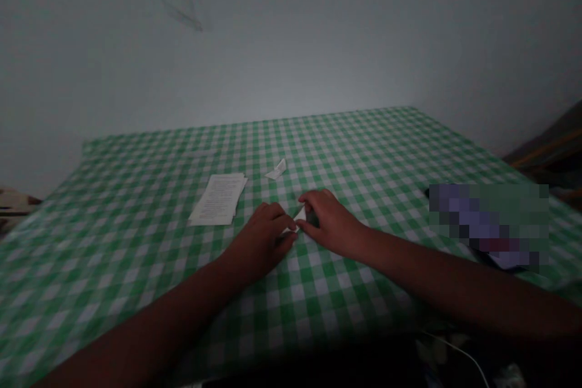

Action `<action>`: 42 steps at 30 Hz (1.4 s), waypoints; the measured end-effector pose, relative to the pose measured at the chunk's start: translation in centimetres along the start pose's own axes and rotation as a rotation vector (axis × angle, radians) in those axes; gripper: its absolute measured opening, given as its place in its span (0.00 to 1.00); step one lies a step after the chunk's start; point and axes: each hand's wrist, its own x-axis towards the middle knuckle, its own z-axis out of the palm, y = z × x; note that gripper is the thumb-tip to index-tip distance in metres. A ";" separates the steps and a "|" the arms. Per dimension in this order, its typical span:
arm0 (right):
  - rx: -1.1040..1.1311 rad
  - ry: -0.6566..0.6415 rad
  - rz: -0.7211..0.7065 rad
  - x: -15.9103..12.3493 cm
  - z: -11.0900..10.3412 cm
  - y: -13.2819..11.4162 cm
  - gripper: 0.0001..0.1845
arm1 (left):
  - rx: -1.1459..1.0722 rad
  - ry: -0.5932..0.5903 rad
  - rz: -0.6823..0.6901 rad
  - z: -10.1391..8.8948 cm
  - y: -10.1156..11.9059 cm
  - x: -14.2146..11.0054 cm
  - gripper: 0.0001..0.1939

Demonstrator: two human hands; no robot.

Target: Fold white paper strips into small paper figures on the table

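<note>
Both hands are curled in close here: the left hand [259, 244] and right hand [330, 223] pinch a folded white paper strip [295, 220] between them, on a green gingham tablecloth [318, 297]. Printed sheets [217, 199] sit left of that strip, and a small folded paper piece [275, 170] sits just beyond it.

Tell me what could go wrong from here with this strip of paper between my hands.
The white paper strip is narrow and pinched between your left hand and right hand, so it could possibly crease or tear. The loose printed sheets lie close to your left hand and might get nudged. The small folded paper scrap sits loose on the gingham tablecloth, so it could be brushed aside.
</note>
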 end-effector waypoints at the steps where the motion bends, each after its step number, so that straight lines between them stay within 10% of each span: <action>1: -0.030 0.023 -0.018 0.1 0.0 0.1 0.18 | -0.016 0.003 0.014 -0.1 0.0 0.0 0.03; 7: -0.114 -0.045 -0.131 0.3 -0.2 0.6 0.02 | -0.151 -0.002 0.176 -0.6 -0.9 0.0 0.07; 42: -0.102 -0.111 0.025 0.0 -0.4 -0.1 0.16 | -0.283 -0.143 0.011 -2.2 -2.0 0.6 0.14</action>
